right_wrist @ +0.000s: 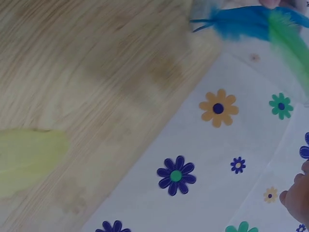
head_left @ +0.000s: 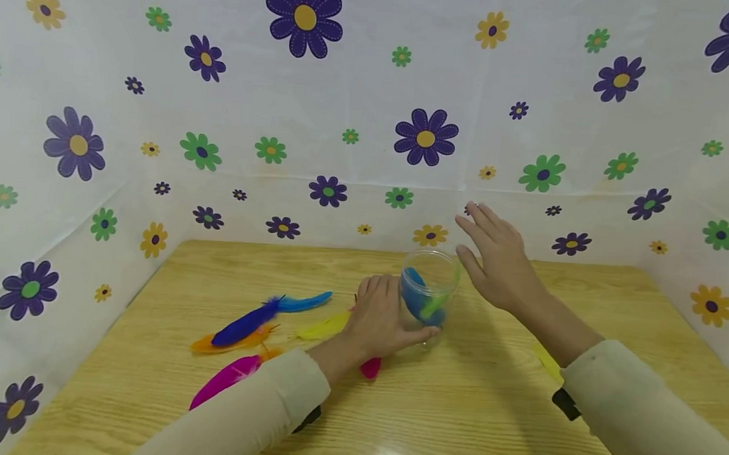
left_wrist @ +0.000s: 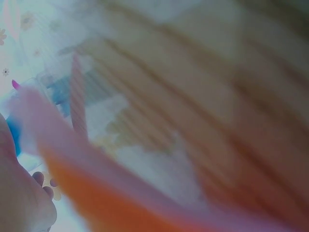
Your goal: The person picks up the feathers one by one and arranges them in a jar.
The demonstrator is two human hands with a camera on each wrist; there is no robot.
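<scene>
My left hand (head_left: 380, 319) grips a clear plastic cup (head_left: 431, 259) from its left side, the thumb across the front. Inside the cup are a blue feather (head_left: 415, 297) and a light green feather (head_left: 437, 303), both also in the right wrist view. My right hand (head_left: 500, 260) is raised just right of the cup's rim, fingers extended, holding nothing that I can see. Beside the left hand lie a yellow feather (head_left: 323, 326) and a pink feather (head_left: 370, 368), partly hidden by the hand. The left wrist view is blurred by pink and orange feathers close up.
On the left of the wooden table (head_left: 452, 428) lie a dark blue feather (head_left: 246, 325), a light blue feather (head_left: 303, 302), an orange feather (head_left: 210, 345) and a magenta feather (head_left: 226, 379). Another yellow feather (right_wrist: 31, 159) lies by the right forearm. A flowered cloth (head_left: 361, 81) stands behind.
</scene>
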